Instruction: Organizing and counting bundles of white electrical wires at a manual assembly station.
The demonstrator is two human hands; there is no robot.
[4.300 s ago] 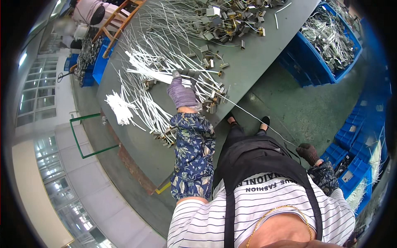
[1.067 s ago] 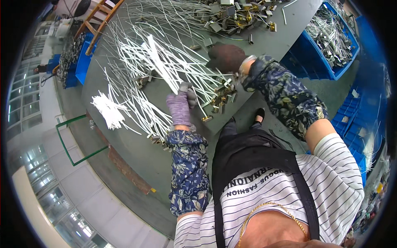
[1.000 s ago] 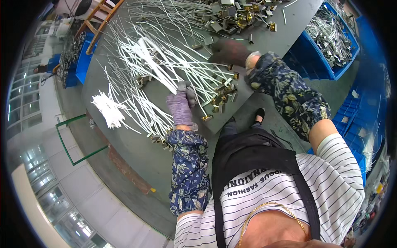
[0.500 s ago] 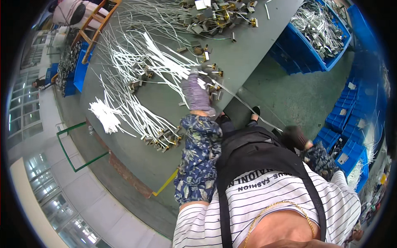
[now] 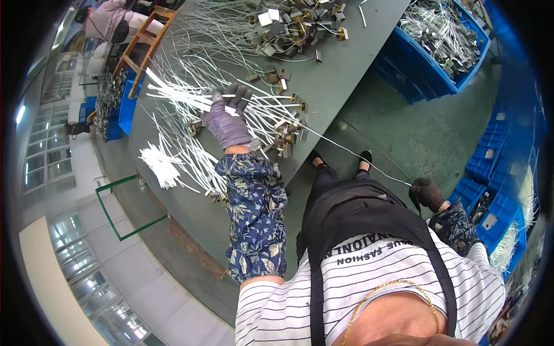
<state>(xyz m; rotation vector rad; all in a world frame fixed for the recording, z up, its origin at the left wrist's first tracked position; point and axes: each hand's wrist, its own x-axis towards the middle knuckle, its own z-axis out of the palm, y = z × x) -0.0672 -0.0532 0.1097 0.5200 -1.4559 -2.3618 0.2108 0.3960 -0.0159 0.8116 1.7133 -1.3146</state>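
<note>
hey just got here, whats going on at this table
A person in gloves stands at a grey table. The left grip is around a bundle of white strands over the table. The right grip, off the table, holds one long wire, which stretches back toward small metal parts near the table's edge. More such parts lie in a heap, and a filled blue bin stands beside the table.

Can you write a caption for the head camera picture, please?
Over a grey table, a gloved left hand holds white strands while the gloved right hand grips a long thin wire.
</note>
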